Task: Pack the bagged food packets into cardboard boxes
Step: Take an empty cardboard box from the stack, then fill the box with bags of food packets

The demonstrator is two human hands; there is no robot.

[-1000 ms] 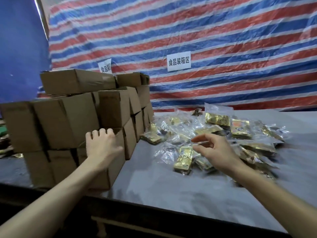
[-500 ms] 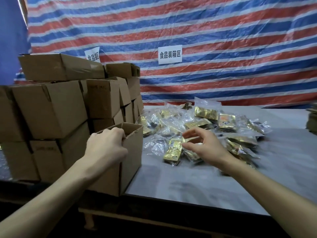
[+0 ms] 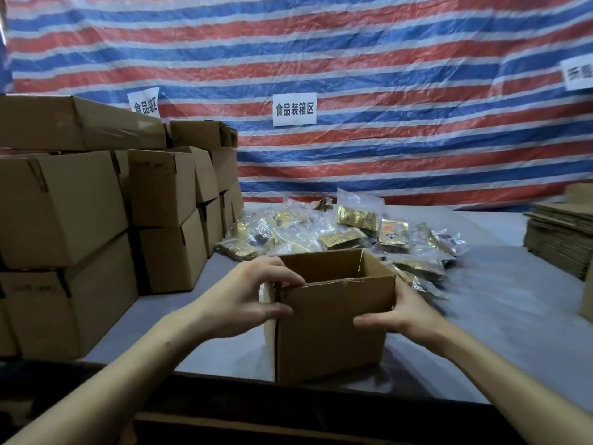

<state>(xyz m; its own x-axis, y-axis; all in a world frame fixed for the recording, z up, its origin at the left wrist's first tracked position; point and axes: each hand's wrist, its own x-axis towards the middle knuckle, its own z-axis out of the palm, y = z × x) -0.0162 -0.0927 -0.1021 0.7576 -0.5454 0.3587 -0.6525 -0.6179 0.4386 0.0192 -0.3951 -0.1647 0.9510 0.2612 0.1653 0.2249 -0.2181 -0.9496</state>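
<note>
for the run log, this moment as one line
left hand: grips box | right hand: holds box | box: open, upright | packets: piled behind box

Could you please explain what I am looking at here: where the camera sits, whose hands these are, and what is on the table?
There is no machine here. A person works with two bare hands, and the view comes from a wide-angle camera worn on their head, looking forward and down. The left hand grips the near left corner of an open cardboard box, and the right hand holds its right side. The box stands at the near edge of a grey table. Behind it lies a pile of bagged food packets. Closed boxes are stacked on the left, and flattened cardboard on the right. A striped tarp hangs behind.
</note>
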